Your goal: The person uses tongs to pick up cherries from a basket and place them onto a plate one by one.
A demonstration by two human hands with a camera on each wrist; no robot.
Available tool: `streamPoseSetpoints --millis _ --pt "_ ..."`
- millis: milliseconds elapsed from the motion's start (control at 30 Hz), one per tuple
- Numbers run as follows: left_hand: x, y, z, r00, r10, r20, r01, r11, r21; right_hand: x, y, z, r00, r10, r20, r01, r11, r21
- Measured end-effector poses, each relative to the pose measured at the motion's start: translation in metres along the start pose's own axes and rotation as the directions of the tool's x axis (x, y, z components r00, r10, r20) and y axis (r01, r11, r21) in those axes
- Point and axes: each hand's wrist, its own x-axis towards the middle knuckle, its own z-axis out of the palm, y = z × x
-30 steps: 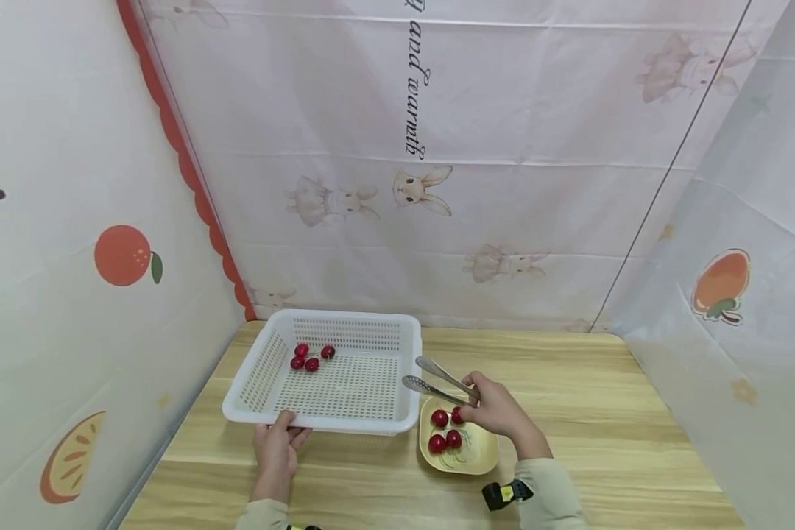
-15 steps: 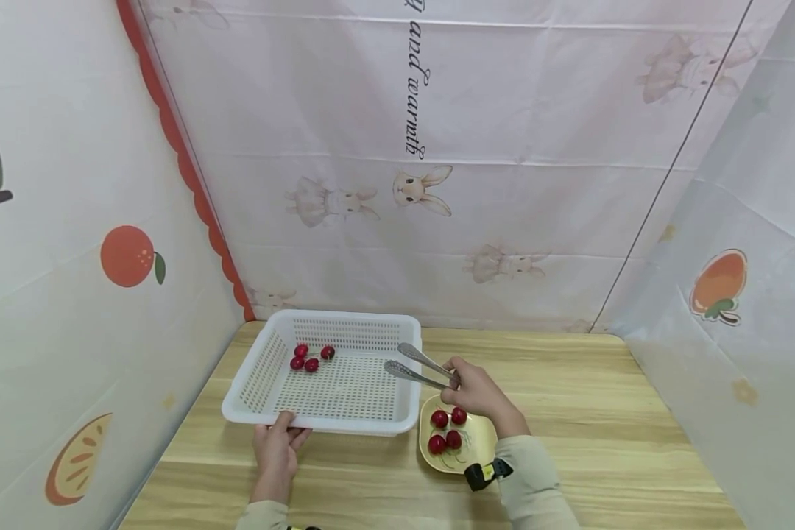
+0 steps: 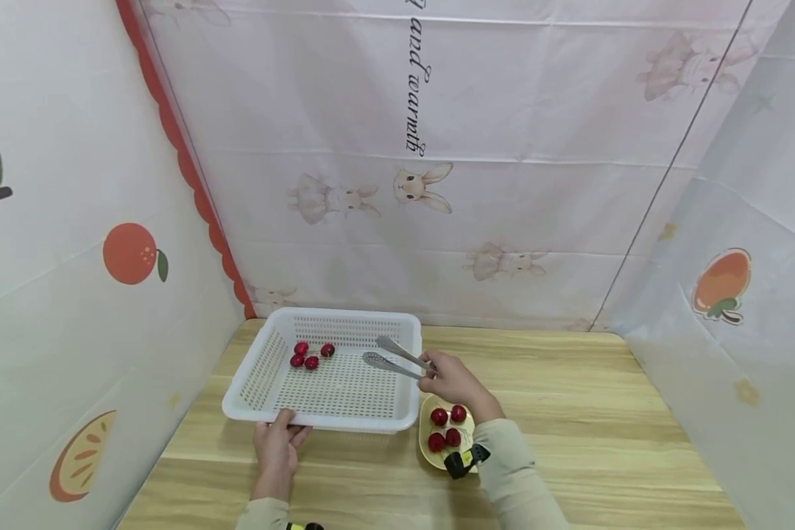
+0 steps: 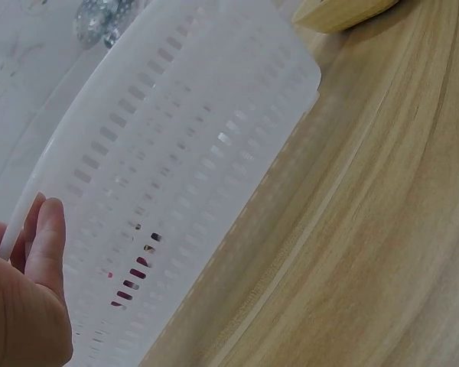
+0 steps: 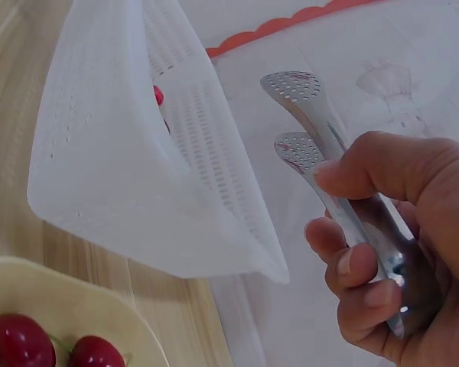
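My right hand [image 3: 456, 380] grips a pair of metal tongs [image 5: 344, 199] with perforated tips. The tips stand apart with nothing between them, above the right part of a white plastic basket [image 3: 344, 423]. My left hand [image 3: 275, 449] pinches the basket's near rim, thumb on top and fingers below. Several red cherries [image 3: 312, 363] with stems lie in the basket's left back part. Below my right wrist, a yellow dish [image 3: 426, 456] carries several more cherries [image 3: 439, 417]; the wrist camera and sleeve hide part of it.
A wooden table [image 3: 570, 427] bears the basket and the dish, which stand side by side. A printed cloth [image 3: 517, 147] rises behind the table's back edge, with further cloth walls at left and right.
My right hand has moved left and slightly away with the tongs, from above the dish to over the basket. The left hand stays on the rim.
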Motion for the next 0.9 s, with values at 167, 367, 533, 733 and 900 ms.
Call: streamPoseSetpoints --millis 167,367,533,733,900 --pt "0.001 0.001 0.000 1.000 -0.003 0.013 0.003 1.000 -0.004 0.010 -0.003 0.003 1.000 -0.005 0.025 0.005 1.000 0.012" --pt "0.006 0.002 0.000 1.000 0.009 0.001 -0.009 1.000 -0.001 0.022 -0.007 0.009 0.999 -0.016 0.050 0.017 1.000 -0.004" --pt "0.010 0.002 -0.002 1.000 0.008 -0.020 -0.008 1.000 0.001 0.030 -0.009 0.015 0.997 -0.017 0.074 0.018 1.000 -0.014" --pt "0.007 0.001 -0.002 1.000 0.006 -0.009 -0.006 1.000 0.010 0.039 -0.009 0.024 0.994 -0.052 0.098 0.057 0.997 -0.051" --pt "0.005 -0.001 -0.003 1.000 0.005 0.010 -0.005 1.000 0.012 0.046 -0.011 0.031 0.992 -0.042 0.117 0.047 0.998 -0.045"
